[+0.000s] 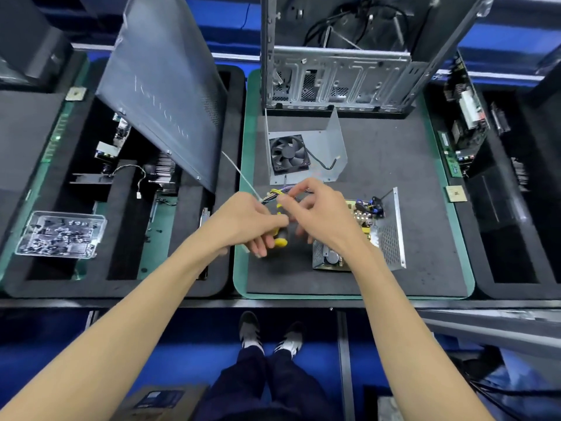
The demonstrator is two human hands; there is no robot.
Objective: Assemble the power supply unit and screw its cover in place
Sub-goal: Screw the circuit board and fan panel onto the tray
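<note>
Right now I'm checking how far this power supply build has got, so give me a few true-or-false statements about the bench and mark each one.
1. The cover with the fan is already screwed onto the power supply base. False: it lies apart, further back on the mat.
2. The left hand holds a yellow-handled screwdriver. True.
3. The right hand pinches the wire bundle. True.
4. The clear tray of screws sits to the person's right. False: it is on the left.
5. The circuit board sits in the open base. True.

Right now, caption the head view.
Both hands gather the multicoloured wire bundle beside the open metal power supply case.
</note>
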